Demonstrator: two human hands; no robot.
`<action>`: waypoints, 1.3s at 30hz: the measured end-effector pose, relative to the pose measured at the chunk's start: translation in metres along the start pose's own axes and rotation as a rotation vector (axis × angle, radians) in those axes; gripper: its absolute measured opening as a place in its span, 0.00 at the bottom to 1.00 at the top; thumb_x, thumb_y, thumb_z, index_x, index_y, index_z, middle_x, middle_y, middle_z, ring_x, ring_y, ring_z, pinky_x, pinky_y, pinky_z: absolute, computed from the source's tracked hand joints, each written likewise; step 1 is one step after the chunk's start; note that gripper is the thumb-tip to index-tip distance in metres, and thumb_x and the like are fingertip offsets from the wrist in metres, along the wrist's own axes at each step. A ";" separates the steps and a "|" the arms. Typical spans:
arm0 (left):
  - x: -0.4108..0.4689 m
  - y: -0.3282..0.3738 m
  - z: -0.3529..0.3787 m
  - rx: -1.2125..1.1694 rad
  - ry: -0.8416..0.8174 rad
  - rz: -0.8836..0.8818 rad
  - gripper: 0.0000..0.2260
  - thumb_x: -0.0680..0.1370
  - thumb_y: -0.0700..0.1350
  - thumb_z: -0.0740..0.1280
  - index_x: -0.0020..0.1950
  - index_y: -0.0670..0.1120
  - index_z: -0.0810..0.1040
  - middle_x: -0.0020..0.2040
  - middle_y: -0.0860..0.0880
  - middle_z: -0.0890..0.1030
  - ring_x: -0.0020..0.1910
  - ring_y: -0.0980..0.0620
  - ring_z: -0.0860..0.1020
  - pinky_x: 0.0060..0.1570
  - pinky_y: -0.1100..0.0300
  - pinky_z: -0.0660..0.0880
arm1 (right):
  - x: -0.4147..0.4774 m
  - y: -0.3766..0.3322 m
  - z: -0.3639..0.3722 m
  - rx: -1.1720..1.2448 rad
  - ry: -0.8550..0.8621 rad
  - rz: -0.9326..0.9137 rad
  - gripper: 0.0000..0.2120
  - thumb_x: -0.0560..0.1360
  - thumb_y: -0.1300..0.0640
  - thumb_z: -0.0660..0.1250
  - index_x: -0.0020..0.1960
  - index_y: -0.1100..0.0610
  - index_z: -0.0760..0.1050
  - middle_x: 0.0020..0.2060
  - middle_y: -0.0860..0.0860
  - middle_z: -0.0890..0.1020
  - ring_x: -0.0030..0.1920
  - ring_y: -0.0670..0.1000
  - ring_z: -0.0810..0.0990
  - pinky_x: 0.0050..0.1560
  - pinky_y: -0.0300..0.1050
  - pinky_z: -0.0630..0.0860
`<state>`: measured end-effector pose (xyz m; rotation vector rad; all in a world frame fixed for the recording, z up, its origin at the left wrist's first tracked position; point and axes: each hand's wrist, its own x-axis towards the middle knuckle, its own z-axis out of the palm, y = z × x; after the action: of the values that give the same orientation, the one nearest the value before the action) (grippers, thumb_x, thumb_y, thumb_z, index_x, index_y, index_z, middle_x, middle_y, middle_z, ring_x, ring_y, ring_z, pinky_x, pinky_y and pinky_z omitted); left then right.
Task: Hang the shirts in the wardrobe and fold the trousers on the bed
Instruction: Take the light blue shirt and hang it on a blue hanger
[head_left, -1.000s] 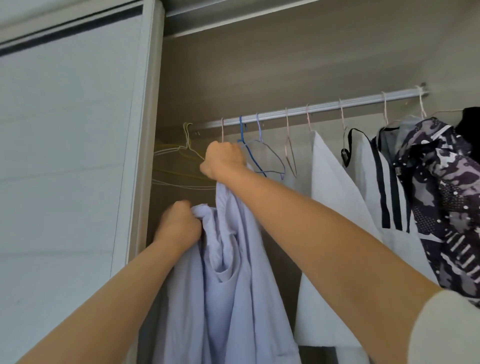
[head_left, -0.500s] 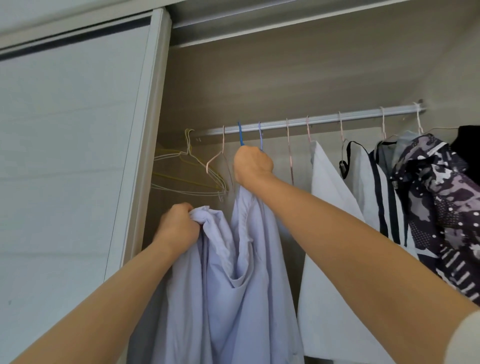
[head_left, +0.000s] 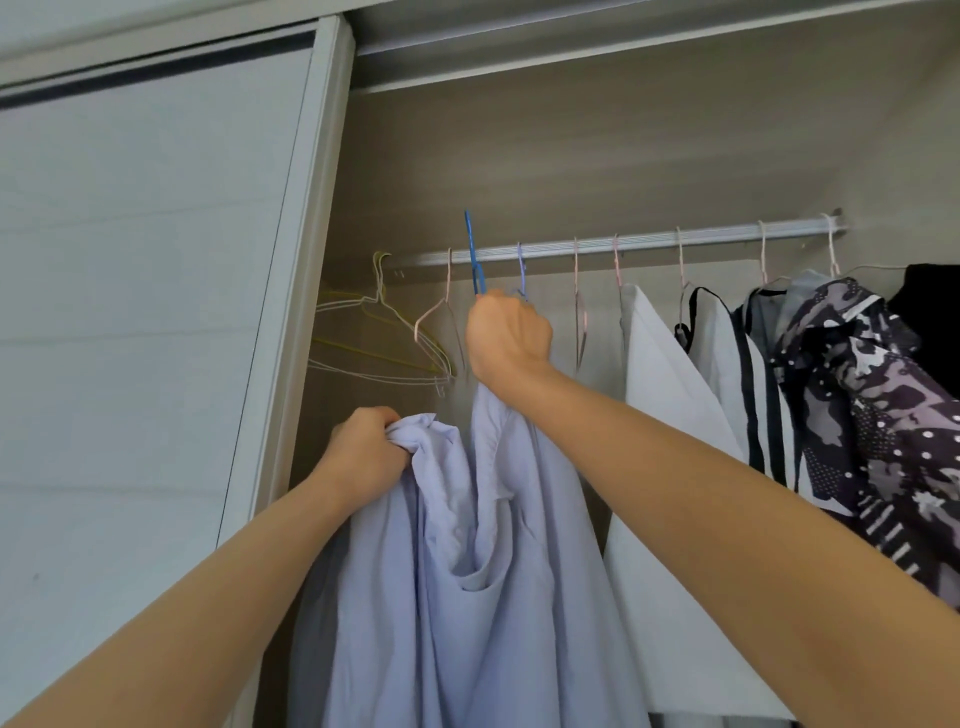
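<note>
Our right grip (head_left: 506, 338) curls round the blue hanger (head_left: 475, 260), our left grip (head_left: 366, 452) at seven o'clock bunches the pale blue shirt (head_left: 467, 597) hanging below (hook apparently not seated on the rail (head_left: 649, 243)), so a missed hook could drop it.

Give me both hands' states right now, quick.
Left hand: closed, gripping a bunched fold of the light blue shirt.
Right hand: closed, holding the blue hanger with the shirt's top end.

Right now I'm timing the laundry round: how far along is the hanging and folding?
Done: a white shirt and other garments hang on the rail. In hand: right hand grips the blue hanger, left hand bunches the light blue shirt. Left: hanging it; trousers and bed are out of view.
</note>
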<state>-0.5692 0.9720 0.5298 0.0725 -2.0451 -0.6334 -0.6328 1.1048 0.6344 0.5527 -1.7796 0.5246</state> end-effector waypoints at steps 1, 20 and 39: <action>-0.002 0.000 0.000 -0.002 -0.004 -0.003 0.07 0.79 0.41 0.65 0.51 0.38 0.78 0.46 0.41 0.80 0.44 0.45 0.78 0.43 0.55 0.75 | -0.005 0.000 -0.001 0.001 -0.002 -0.005 0.13 0.80 0.64 0.57 0.62 0.64 0.72 0.57 0.59 0.79 0.56 0.59 0.78 0.43 0.46 0.67; -0.085 0.012 0.018 0.054 -0.309 -0.223 0.16 0.68 0.52 0.65 0.38 0.38 0.79 0.37 0.44 0.80 0.36 0.48 0.73 0.39 0.58 0.71 | -0.141 0.109 -0.084 0.380 -0.032 -0.014 0.18 0.84 0.52 0.48 0.35 0.52 0.58 0.30 0.48 0.68 0.36 0.57 0.71 0.37 0.48 0.65; -0.209 0.084 -0.067 0.556 -0.653 -0.682 0.29 0.59 0.70 0.76 0.41 0.45 0.85 0.37 0.50 0.84 0.38 0.51 0.82 0.42 0.60 0.76 | -0.211 0.258 -0.116 1.522 -0.194 0.563 0.16 0.81 0.51 0.59 0.36 0.54 0.66 0.31 0.50 0.65 0.32 0.50 0.64 0.31 0.41 0.68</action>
<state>-0.3856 1.0796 0.4312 1.0409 -2.7991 -0.4987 -0.6509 1.4002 0.4426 1.1050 -1.3976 2.3238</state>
